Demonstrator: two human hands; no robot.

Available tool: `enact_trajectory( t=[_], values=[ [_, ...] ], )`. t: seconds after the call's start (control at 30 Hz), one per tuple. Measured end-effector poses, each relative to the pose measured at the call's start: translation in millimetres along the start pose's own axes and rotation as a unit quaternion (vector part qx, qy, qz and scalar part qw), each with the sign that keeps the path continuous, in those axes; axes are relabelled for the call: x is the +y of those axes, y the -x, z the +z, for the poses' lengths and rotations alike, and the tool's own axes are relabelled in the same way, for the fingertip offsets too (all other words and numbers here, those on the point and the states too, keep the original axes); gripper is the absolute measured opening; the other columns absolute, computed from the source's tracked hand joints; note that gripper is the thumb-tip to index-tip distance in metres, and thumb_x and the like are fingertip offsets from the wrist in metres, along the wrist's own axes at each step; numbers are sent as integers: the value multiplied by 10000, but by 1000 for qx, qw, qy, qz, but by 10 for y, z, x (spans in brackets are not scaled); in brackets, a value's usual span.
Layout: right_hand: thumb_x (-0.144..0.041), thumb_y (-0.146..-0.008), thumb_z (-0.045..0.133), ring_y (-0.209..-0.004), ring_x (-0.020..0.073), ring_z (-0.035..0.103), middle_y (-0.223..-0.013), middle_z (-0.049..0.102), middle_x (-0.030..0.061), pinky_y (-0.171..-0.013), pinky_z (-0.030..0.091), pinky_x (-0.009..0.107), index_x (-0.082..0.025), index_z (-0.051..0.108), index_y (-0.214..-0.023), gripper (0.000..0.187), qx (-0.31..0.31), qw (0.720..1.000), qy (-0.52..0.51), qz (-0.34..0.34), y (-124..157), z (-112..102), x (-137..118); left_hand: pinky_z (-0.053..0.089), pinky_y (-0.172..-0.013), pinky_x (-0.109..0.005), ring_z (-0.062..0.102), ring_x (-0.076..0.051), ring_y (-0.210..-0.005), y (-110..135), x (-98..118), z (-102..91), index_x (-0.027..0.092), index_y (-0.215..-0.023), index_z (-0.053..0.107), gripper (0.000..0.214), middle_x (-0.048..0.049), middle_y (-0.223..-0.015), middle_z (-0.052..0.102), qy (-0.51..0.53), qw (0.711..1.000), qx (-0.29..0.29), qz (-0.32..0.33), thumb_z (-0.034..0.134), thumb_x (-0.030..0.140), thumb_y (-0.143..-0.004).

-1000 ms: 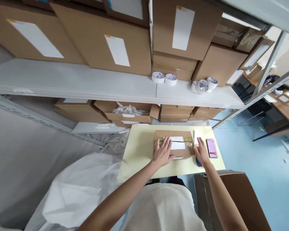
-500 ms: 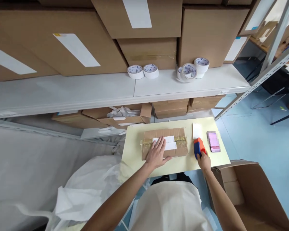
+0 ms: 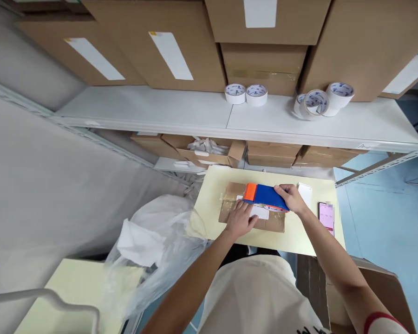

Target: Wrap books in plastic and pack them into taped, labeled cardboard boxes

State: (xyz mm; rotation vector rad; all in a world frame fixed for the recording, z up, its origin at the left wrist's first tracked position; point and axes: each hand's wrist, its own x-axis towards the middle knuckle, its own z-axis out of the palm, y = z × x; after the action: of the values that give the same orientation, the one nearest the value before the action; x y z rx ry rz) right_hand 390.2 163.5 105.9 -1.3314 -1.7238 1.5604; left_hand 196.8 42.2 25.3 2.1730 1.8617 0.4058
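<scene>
A small cardboard box [image 3: 275,225] with white labels and clear tape lies on the pale yellow table [image 3: 209,222]. My left hand [image 3: 239,221] rests on the left part of the box, with fingers stretched out towards its labels. My right hand [image 3: 291,198] is closed around one end of a blue and orange tape dispenser [image 3: 267,195]. The dispenser lies sideways over the box and hides part of the labels. Its orange end is just above my left fingertips; whether they touch cannot be made out.
A phone [image 3: 326,216] and a white card [image 3: 304,193] lie on the table's right side. Tape rolls [image 3: 256,95] and large cartons [image 3: 181,28] sit on the shelf [image 3: 195,109]. At left hangs a plastic bag [image 3: 142,241]; an open carton [image 3: 379,283] stands at lower right.
My right hand has brought the tape dispenser from the table's right side leftwards over the box. My left hand stays on the box. The view has turned, shifting the scene rightwards.
</scene>
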Motion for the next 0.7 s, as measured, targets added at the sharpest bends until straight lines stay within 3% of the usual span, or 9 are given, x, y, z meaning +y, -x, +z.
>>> enact_trajectory(
  t=[0.1, 0.2, 0.3, 0.37, 0.4, 0.5, 0.53, 0.6, 0.7],
  values=[
    [-786, -661, 601, -477, 93, 322, -475, 351, -51, -445, 250, 250, -208, 428, -503, 623, -34, 999, 27, 32, -99, 126, 43, 335, -1105, -523, 542, -322, -1225, 32, -22, -28, 199, -1296, 569, 459, -135, -1244, 651, 35, 999, 0, -10, 535, 359, -868],
    [-815, -597, 622, -473, 97, 346, -468, 389, -44, -442, 262, 251, -202, 463, -500, 641, -44, 997, 38, 54, -128, 116, 150, 330, -1100, -548, 529, -345, -1232, 28, -99, -88, 190, -1297, 569, 517, -149, -1227, 653, 126, 992, -3, -22, 604, 398, -825],
    [-846, -573, 603, -458, 88, 316, -459, 364, -52, -440, 246, 251, -209, 432, -491, 665, -19, 998, 16, 51, -123, 67, 228, 360, -1087, -521, 516, -344, -1246, -44, -179, -189, 179, -1328, 541, 653, -155, -1310, 606, 301, 953, 2, -19, 639, 518, -778],
    [-847, -572, 607, -453, 82, 302, -460, 352, -57, -442, 238, 248, -212, 412, -493, 669, -5, 999, 2, 45, -110, 46, 261, 391, -1079, -461, 529, -309, -1247, -133, -205, -256, 202, -1289, 569, 624, -135, -1325, 605, 448, 892, 10, -57, 600, 587, -799],
    [-844, -570, 613, -453, 81, 303, -463, 352, -57, -443, 239, 247, -212, 409, -495, 668, 0, 999, 2, 43, -102, 42, 273, 417, -1061, -435, 551, -289, -1229, -187, -209, -284, 212, -1245, 595, 584, -124, -1305, 622, 526, 845, 10, -95, 573, 610, -817],
    [-840, -574, 616, -458, 84, 315, -470, 360, -54, -450, 253, 246, -209, 416, -502, 666, 15, 999, 10, 32, -69, 46, 291, 522, -928, -390, 661, -239, -1058, -352, -205, -344, 200, -1054, 645, 458, -111, -1165, 687, 713, 662, -15, -230, 597, 595, -828],
    [-839, -577, 614, -461, 85, 317, -472, 360, -54, -452, 259, 245, -209, 414, -504, 665, 21, 999, 15, 28, -55, 49, 289, 549, -868, -369, 688, -218, -974, -399, -207, -357, 187, -985, 645, 401, -104, -1102, 703, 742, 614, -24, -269, 643, 551, -817],
    [-839, -584, 607, -464, 86, 317, -475, 360, -54, -454, 269, 244, -210, 410, -507, 664, 33, 999, 29, 22, -18, 60, 274, 572, -776, -324, 705, -175, -832, -469, -222, -371, 169, -866, 635, 276, -81, -967, 721, 756, 570, -32, -321, 738, 410, -778],
    [-842, -592, 593, -465, 89, 322, -473, 364, -52, -450, 283, 244, -210, 416, -512, 661, 42, 997, 61, 15, 47, 92, 217, 575, -701, -287, 690, -144, -700, -522, -250, -365, 156, -785, 644, 175, -46, -782, 713, 742, 576, -29, -341, 791, 224, -718]
  ],
)
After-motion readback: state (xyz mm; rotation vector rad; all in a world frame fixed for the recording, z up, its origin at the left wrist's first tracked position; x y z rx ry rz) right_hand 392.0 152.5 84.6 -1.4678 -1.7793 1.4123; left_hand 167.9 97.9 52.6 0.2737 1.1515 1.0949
